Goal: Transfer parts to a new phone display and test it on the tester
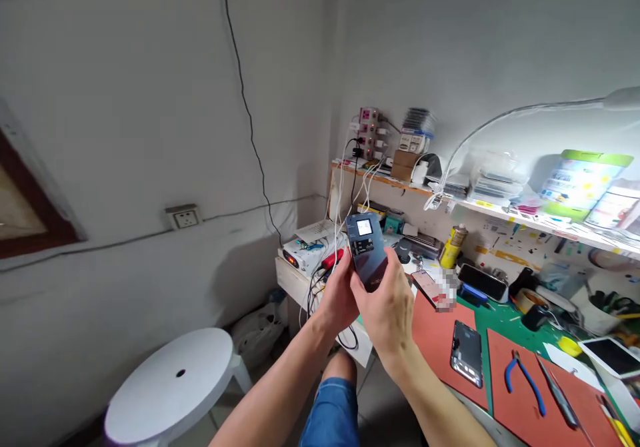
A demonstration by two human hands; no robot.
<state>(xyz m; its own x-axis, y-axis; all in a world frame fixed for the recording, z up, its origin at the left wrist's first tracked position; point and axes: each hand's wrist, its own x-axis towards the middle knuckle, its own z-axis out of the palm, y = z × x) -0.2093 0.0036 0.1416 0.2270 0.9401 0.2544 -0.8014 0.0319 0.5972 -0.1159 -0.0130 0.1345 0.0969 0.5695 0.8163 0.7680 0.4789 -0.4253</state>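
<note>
In front of my body, above the bench's left side, I hold a dark blue-grey smartphone [369, 255] tilted upright. A bright white square and a black patch show near its top. My left hand [341, 290] grips its lower left edge, while my right hand [385, 300] wraps round the lower right side. Both thumbs lie along its face; fingers behind it are hidden. Right of my hands, a dark phone [467, 352] lies on the red mat [435, 334]. Farther right are blue-handled pliers [523, 380] and a dark pen-like tool [557, 394].
A white stool [173, 384] stands at left. White cables hang from a tower power strip [369, 130] beside my hands. A white box [305, 254] with a lit red display sits at the bench's left end. Behind stand a yellow spray can [453, 247] and a loaded shelf [500, 208].
</note>
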